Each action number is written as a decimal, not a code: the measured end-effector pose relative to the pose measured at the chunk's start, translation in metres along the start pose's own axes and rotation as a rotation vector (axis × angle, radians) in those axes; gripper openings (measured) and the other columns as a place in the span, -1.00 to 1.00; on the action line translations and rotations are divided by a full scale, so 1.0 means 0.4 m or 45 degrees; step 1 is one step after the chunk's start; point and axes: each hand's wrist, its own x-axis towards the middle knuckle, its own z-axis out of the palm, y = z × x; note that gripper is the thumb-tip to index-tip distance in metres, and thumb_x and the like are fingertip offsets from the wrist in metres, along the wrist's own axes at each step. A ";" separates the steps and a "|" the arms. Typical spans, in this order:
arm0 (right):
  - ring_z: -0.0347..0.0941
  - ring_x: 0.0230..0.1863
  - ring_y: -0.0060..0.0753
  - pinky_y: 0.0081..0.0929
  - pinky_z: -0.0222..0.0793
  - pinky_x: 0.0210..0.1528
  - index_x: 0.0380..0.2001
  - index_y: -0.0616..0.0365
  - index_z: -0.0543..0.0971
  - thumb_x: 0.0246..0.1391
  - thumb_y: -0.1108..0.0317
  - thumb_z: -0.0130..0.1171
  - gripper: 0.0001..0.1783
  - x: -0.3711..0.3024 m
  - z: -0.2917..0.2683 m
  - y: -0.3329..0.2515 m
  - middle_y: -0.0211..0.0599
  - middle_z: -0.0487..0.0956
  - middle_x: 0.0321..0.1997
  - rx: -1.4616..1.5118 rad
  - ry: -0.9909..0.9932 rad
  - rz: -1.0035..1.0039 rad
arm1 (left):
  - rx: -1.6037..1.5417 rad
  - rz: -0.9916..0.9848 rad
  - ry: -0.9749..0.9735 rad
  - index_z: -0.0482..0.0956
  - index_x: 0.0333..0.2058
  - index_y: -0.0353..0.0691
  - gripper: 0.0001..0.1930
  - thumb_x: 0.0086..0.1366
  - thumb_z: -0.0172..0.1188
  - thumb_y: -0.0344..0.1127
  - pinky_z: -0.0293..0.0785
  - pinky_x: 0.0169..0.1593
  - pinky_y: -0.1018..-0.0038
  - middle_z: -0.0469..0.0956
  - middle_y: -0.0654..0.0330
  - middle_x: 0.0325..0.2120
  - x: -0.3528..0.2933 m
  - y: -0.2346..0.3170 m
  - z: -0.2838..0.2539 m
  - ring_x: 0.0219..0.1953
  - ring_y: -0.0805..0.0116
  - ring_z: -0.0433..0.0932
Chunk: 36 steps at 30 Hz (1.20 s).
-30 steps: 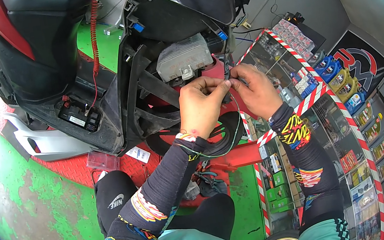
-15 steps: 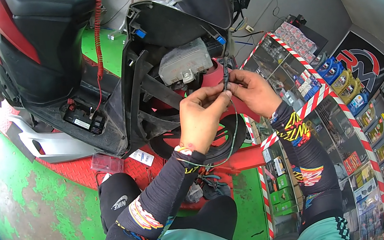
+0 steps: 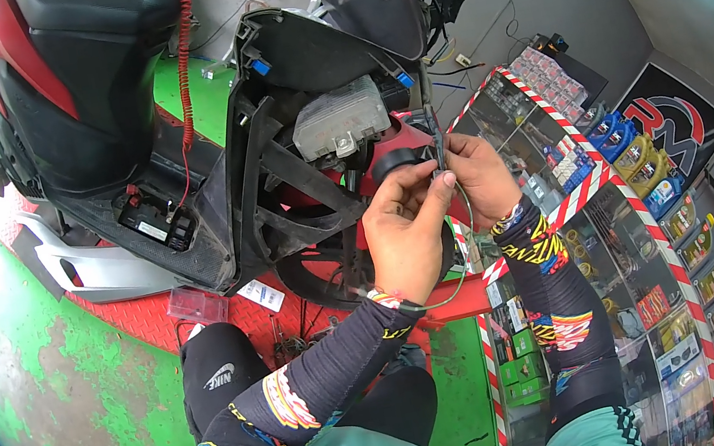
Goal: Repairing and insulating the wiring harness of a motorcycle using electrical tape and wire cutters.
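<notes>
My left hand (image 3: 410, 233) pinches a dark wiring bundle (image 3: 431, 118) between thumb and fingers, just in front of the scooter's opened front. Close beside it, the fingers of my right hand (image 3: 482, 175) are closed on the same bundle. A black ring that looks like a roll of tape (image 3: 396, 161) shows just past my left fingertips; whether those fingers hold it is hidden. From the bundle a thin green wire (image 3: 467, 271) loops down toward my left wrist. Behind my hands, a grey finned metal box (image 3: 343, 120) sits in the bared scooter body (image 3: 230, 187).
A glass display case (image 3: 587, 172) with red-and-white striped edges stands close to my right arm. Several bottles (image 3: 645, 154) line its far side. A coiled red cable (image 3: 182, 73) hangs over the scooter's footboard. A clear plastic box (image 3: 197, 302) lies on the red platform (image 3: 137, 311).
Both hands have moved slightly right and nearer to me with the wiring bundle. The black ring has come into sight by my left fingers. The view has barely shifted.
</notes>
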 end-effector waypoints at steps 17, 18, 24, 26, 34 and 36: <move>0.44 0.15 -0.39 -0.37 0.26 0.29 0.20 0.25 0.41 0.05 0.44 0.02 -0.43 -0.059 0.060 -0.057 -0.26 0.54 0.12 0.166 -0.252 -0.002 | 0.308 0.334 -0.061 0.61 -0.03 -0.31 -0.63 0.14 0.30 -0.61 0.56 0.00 0.39 0.64 0.07 -0.10 0.032 -0.077 -0.039 -0.03 0.25 0.64; 0.44 0.15 -0.39 -0.37 0.26 0.29 0.20 0.25 0.41 0.05 0.44 0.02 -0.43 -0.059 0.056 -0.056 -0.26 0.54 0.12 0.169 -0.252 -0.010 | 0.312 0.337 -0.067 0.61 -0.03 -0.31 -0.63 0.14 0.30 -0.61 0.56 0.00 0.39 0.64 0.07 -0.10 0.035 -0.060 -0.036 -0.03 0.25 0.64; 0.50 0.14 -0.21 -0.18 0.30 0.30 0.14 0.26 0.51 0.33 -0.03 -0.04 -0.41 -0.071 0.042 -0.049 -0.21 0.61 0.03 0.501 -0.154 0.009 | 0.716 0.576 -0.144 0.64 -0.02 -0.26 -0.60 0.12 0.31 -0.58 0.56 -0.02 0.37 0.61 0.06 -0.15 0.045 0.002 -0.029 -0.10 0.13 0.63; 0.49 0.15 -0.30 -0.22 0.38 0.23 0.18 0.23 0.48 0.39 -0.11 -0.04 -0.38 -0.091 0.025 -0.036 -0.21 0.58 0.08 0.556 -0.184 -0.072 | 0.798 0.607 -0.186 0.64 -0.02 -0.24 -0.60 0.12 0.31 -0.58 0.56 -0.05 0.36 0.60 0.07 -0.16 0.042 0.007 -0.027 -0.11 0.13 0.63; 0.45 -0.29 -0.75 -0.67 0.39 -0.28 -0.19 0.14 0.53 0.30 -0.01 0.24 -0.61 -0.141 0.067 -0.118 -0.52 0.57 -0.28 -0.354 0.244 -0.029 | 0.949 0.683 -0.194 0.67 -0.03 -0.15 -0.59 0.10 0.31 -0.58 0.56 -0.10 0.36 0.59 0.08 -0.21 0.053 -0.005 -0.063 -0.18 0.12 0.64; 0.44 -0.29 -0.73 -0.68 0.39 -0.27 -0.28 0.16 0.56 0.31 -0.03 0.21 -0.58 -0.139 0.057 -0.136 -0.52 0.55 -0.31 -0.447 0.110 0.084 | 1.035 0.741 -0.205 0.64 -0.02 -0.26 -0.59 0.11 0.30 -0.63 0.56 -0.13 0.44 0.61 0.12 -0.21 0.054 -0.006 -0.073 -0.24 0.28 0.63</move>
